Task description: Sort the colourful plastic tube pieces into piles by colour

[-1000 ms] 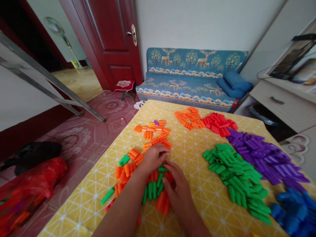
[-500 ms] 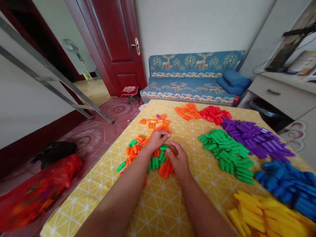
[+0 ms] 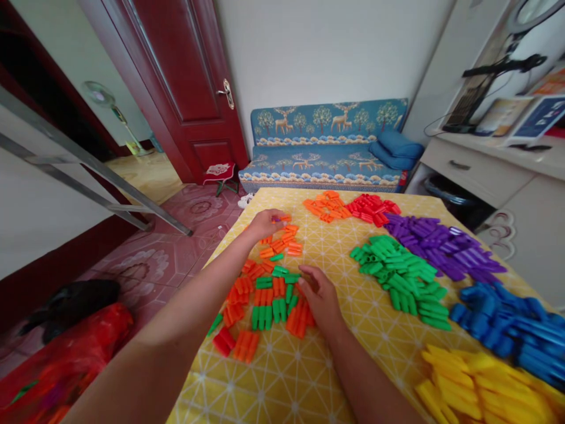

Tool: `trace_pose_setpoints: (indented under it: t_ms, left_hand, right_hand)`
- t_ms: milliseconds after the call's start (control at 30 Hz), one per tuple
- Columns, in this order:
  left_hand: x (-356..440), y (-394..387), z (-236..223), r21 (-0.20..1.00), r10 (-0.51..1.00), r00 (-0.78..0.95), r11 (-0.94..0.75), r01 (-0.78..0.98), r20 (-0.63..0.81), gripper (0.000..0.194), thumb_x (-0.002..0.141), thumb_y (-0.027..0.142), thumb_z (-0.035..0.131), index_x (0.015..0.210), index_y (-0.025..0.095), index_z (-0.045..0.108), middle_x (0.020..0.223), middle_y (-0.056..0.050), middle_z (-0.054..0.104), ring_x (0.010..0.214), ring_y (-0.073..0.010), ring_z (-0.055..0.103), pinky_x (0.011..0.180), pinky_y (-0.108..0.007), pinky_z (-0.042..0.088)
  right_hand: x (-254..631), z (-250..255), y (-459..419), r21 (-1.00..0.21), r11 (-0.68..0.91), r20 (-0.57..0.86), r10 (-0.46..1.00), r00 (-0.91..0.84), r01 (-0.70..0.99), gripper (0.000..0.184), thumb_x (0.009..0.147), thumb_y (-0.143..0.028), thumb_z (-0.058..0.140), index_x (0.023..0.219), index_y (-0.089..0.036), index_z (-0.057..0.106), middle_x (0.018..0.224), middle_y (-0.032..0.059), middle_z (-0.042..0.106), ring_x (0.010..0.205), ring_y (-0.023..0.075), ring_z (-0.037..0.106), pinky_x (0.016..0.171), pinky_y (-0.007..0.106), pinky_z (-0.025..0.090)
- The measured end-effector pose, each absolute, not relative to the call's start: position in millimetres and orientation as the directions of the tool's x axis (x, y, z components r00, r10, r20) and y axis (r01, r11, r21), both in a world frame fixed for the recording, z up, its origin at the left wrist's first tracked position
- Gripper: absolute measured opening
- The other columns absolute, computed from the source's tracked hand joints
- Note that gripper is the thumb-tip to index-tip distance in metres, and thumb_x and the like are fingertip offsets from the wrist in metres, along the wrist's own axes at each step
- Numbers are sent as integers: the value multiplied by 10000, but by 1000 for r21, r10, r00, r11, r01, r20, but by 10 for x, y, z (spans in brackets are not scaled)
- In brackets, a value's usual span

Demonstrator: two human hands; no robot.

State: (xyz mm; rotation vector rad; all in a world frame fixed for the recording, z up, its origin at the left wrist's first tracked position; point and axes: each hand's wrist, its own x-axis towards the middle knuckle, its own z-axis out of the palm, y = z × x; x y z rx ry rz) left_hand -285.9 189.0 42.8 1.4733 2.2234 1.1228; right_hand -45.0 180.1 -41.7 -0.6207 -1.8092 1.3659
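Note:
My left hand [image 3: 265, 224] reaches to the far left part of the yellow patterned cloth, its fingers closing around a small purple plastic tube [image 3: 276, 219] among orange ones. Part of that piece is hidden by the fingers. My right hand [image 3: 323, 297] hovers at the right side of the mixed group, thumb and fingers apart with nothing between them. Beside its thumb lie orange tubes [image 3: 300, 318] and green tubes [image 3: 262, 317], many joined side by side. A red piece [image 3: 224, 341] sits at the near left of this group.
Sorted piles lie to the right: orange [image 3: 326, 206], red [image 3: 373, 209], green [image 3: 397, 277], purple [image 3: 441, 244], blue [image 3: 512, 327] and yellow [image 3: 481, 383]. A red bag [image 3: 75, 359] rests on the floor at left. Beyond the table stands a blue sofa [image 3: 318, 156].
My left hand has moved away from my right hand, forward and left to the purple piece. My right hand stays near the orange and green pieces. The view has shifted slightly right.

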Motion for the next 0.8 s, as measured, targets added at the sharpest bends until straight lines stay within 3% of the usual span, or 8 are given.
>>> trace_pose_setpoints:
  t_ms: [133,267,500,633,733,800]
  left_hand:
    - [-3028,2008,225,650,869,-465,256,715,169,671,614,490,778,1205,205,641,1321,-143,577,1246,-327,492,1034,-437,369]
    - [-2932,2090,60,602,899,-427,288,745,98,674,510,548,822,1105,255,700,1420,-119,495,1329,-375,386,1088,-492,294]
    - [-2785,1740,28,385,983,-182,157,909,27,484,703,440,713,1165,300,674,1423,-21,499,1297,-278,461,1088,-363,354]
    - [-2595,1405,86,495,997,-47,12,869,59,478,788,396,647,1243,251,632,1416,-65,514,1290,-256,484,1093,-367,358]
    - [-2453,1085,226,613,982,13,-127,780,186,488,827,407,618,1288,249,595,1381,-71,551,1294,-234,486,1108,-365,345]
    - [-2427,823,316,625,977,-19,-120,771,211,497,842,409,603,1318,269,564,1395,-59,538,1306,-230,473,1109,-376,347]
  right_hand:
    - [-436,-379,1792,-949,310,279,749,-601,-53,271,840,-320,573,1083,-225,641,1127,74,661,1055,227,620,957,412,485]
    - [-429,-385,1796,-953,301,267,752,-602,-47,278,844,-321,567,1092,-219,640,1143,79,658,1068,227,616,965,414,480]
    - [-448,-457,1831,-969,231,241,817,-523,-86,264,839,-323,567,1062,-199,636,1094,82,671,1030,219,621,913,392,498]
    - [-430,-449,1879,-952,300,299,876,-379,-58,209,837,-317,556,987,-196,638,1054,82,648,966,207,612,840,364,512]
    - [-414,-446,1902,-941,336,327,862,-388,-47,183,831,-297,551,955,-199,641,1021,72,638,940,200,607,836,359,504]
    - [-412,-458,1907,-944,325,317,863,-394,-47,184,831,-289,543,960,-198,640,1015,72,638,937,198,608,826,355,505]
